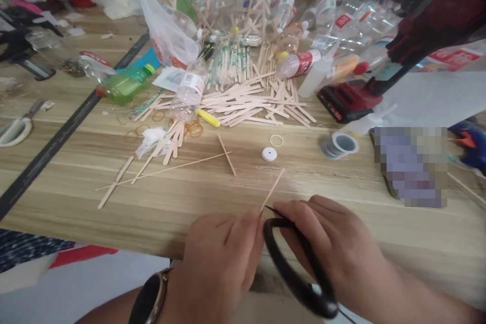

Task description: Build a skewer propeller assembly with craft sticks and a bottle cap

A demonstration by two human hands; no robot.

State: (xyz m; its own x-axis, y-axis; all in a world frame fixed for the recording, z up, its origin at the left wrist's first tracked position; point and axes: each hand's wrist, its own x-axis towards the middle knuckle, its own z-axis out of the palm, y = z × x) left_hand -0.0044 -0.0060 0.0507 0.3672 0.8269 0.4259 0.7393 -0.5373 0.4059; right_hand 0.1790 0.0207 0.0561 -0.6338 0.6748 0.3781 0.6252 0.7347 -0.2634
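Near the front edge of the table, my left hand pinches a thin wooden stick whose free end points up and away. My right hand is closed around black-handled scissors, with the looped handle hanging toward me. Their dark tip lies beside the stick, close to my left fingertips; whether it touches the stick cannot be made out. Beyond my hands lie a short stick crossed over a long thin skewer, a white round cap and a pale ring.
Flat wooden sticks are heaped at the middle back, among plastic bottles. A clear bottle and green bottle lie left. On the right are a cup, a phone-like blurred object and a red power tool. White-handled scissors rest far left.
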